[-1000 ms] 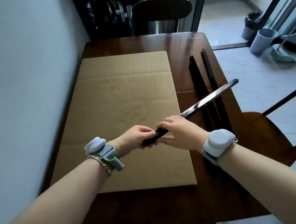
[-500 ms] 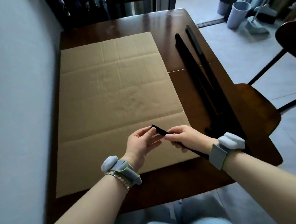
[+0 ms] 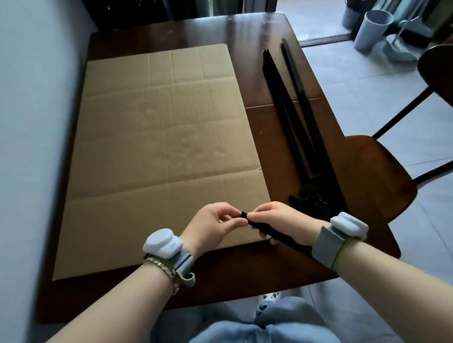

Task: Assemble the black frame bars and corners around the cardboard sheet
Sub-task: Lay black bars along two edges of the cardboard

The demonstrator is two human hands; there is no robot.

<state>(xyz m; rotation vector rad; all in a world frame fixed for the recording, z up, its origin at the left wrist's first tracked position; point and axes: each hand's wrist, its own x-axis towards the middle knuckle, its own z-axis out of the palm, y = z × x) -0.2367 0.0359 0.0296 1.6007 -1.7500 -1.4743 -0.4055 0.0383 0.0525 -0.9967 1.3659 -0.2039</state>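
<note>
A flat cardboard sheet (image 3: pixel 161 139) covers the left part of a dark wooden table (image 3: pixel 256 35). My right hand (image 3: pixel 280 221) grips a black frame bar (image 3: pixel 269 229) near its end; the bar runs down under my right wrist. My left hand (image 3: pixel 214 225) is at the bar's tip, thumb and fingers curled as if pinching it; whether it holds a small piece is hidden. Both hands hover over the sheet's near right corner. More black frame bars (image 3: pixel 297 114) lie on the table right of the sheet, with black corner pieces (image 3: pixel 309 200) at their near end.
A pale wall (image 3: pixel 17 136) runs along the table's left side. A wooden chair (image 3: pixel 380 173) stands right of the table, another chair at the far end. A grey bin (image 3: pixel 372 30) and cleaning tools stand on the tiled floor at the far right.
The bar, first held out long to the right over the table, has swung down so it points towards me under my right wrist. My hands moved nearer the table's front edge.
</note>
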